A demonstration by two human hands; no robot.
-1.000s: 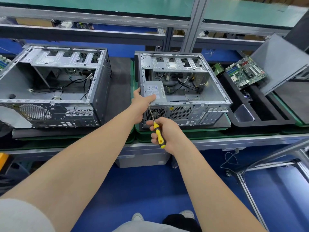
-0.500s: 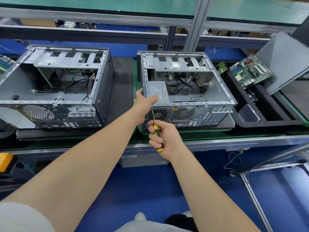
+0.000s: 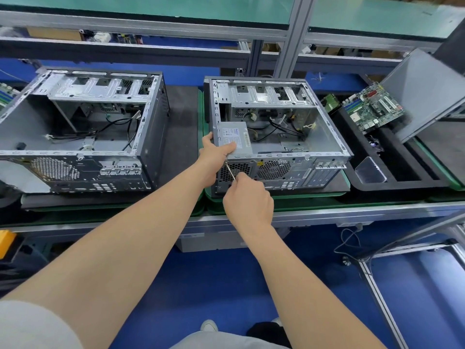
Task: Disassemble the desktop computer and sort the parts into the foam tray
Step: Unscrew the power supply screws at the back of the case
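Since a moment ago my right hand [image 3: 247, 201] has rolled over the screwdriver [image 3: 230, 172], fingers curled round its hidden handle, shaft angled up at the rear edge. My left hand [image 3: 216, 152] grips the power supply [image 3: 235, 138] in the near-left corner of the open computer case [image 3: 297, 170], bare room to its right; foam tray [image 3: 402, 184] beside, blue floor [image 3: 201, 285] below.

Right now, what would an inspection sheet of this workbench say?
Surface: green mat under the computer case.
Job's things: computer case open, power supply inside; motherboard at foam tray's far end.
Clutter: second stripped case at left; clear box in tray.
Hands: left hand grips power supply; right hand holds screwdriver at case's rear panel.
Cables: loose black wires inside case.
Surroundings: metal shelf frame above, blue floor below.
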